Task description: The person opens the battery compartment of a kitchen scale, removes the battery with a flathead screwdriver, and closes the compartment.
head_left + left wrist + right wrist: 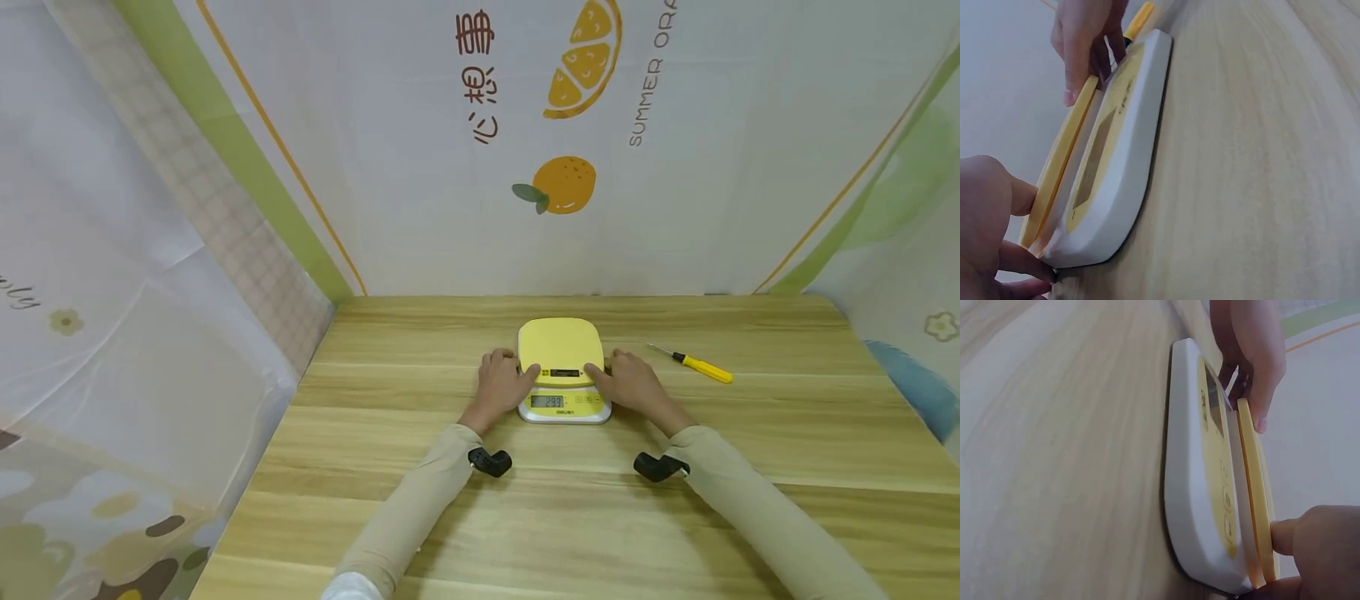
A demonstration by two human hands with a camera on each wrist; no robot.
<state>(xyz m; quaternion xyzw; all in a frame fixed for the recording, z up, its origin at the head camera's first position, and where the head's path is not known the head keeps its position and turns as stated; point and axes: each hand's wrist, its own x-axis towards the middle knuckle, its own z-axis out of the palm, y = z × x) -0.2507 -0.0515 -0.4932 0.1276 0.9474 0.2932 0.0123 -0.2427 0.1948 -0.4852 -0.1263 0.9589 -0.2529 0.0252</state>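
L hand (507, 385) & R hand (633, 383) are clamping yellow scale (560, 342) by its 2 sides, thumbs resting on top; screwdriver (703, 367) is lying on tbl (555, 525) nr R hand.

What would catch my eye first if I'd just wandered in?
Probably the bright yellow scale, on the far half of the wooden table, with the left hand and right hand gripping its two sides. Next, perhaps, the yellow-handled screwdriver lying to its right, and the orange fruit print on the backdrop behind.
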